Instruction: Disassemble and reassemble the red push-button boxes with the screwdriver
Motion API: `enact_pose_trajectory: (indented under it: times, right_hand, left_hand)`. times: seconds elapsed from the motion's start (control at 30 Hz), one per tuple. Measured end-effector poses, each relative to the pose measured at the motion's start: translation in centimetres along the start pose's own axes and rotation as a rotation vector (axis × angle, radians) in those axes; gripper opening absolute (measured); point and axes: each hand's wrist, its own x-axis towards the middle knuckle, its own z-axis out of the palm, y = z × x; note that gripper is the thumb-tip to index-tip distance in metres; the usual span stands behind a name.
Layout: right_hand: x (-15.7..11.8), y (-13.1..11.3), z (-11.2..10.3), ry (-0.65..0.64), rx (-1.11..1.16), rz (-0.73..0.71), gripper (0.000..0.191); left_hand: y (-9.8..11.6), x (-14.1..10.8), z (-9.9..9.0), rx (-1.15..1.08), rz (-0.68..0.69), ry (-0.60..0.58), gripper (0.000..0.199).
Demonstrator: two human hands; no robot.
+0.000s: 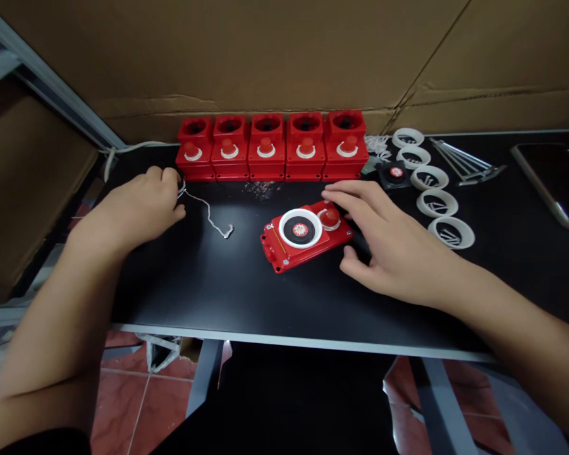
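On the black tabletop lies a red alarm unit with a white ring around a black round sounder and a small red lamp dome. My right hand is at its right end, fingers apart and curved, fingertips at the far corner; whether they touch it I cannot tell. To the left, my left hand has its fingers closed on a thin white cord, whose loose end trails on the table. The grip itself is partly hidden behind the fingers.
Several similar red housings with open round holes stand in a row along the cardboard wall. At right are white rings with screws inside, a black round sounder, metal hex keys and a phone.
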Motion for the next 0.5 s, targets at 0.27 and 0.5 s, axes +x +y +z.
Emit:
enact_pose_trajectory:
  times: [0.27,0.5]
  right_hand:
    - [0.1,0.0,0.6,0.050,-0.031,-0.037,0.063]
    - [0.4,0.2,1.8,0.252,-0.176,0.056,0.051]
  left_hand:
    - [1.2,-0.4,-0.4,-0.192,0.042,-0.160,0.029]
    - [4.5,-1.1,0.3,-0.538,0.177,-0.280,0.048]
